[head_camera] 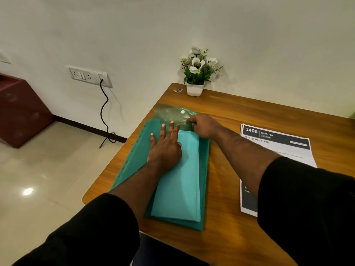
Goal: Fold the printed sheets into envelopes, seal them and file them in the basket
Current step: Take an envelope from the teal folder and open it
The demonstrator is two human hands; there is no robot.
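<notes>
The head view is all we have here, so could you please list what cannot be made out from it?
- Basket: not in the head view at all.
- Printed sheets: the right arm covers the middle; small text is blurred.
- Green envelope: the left hand and forearm hide part of it.
- Right hand: its fingertips at the flap are blurred.
- Small object by the flower pot: too small to identify.

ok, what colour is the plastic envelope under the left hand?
Teal green envelope, with a translucent flap; head view, the only one, shows it.
</notes>
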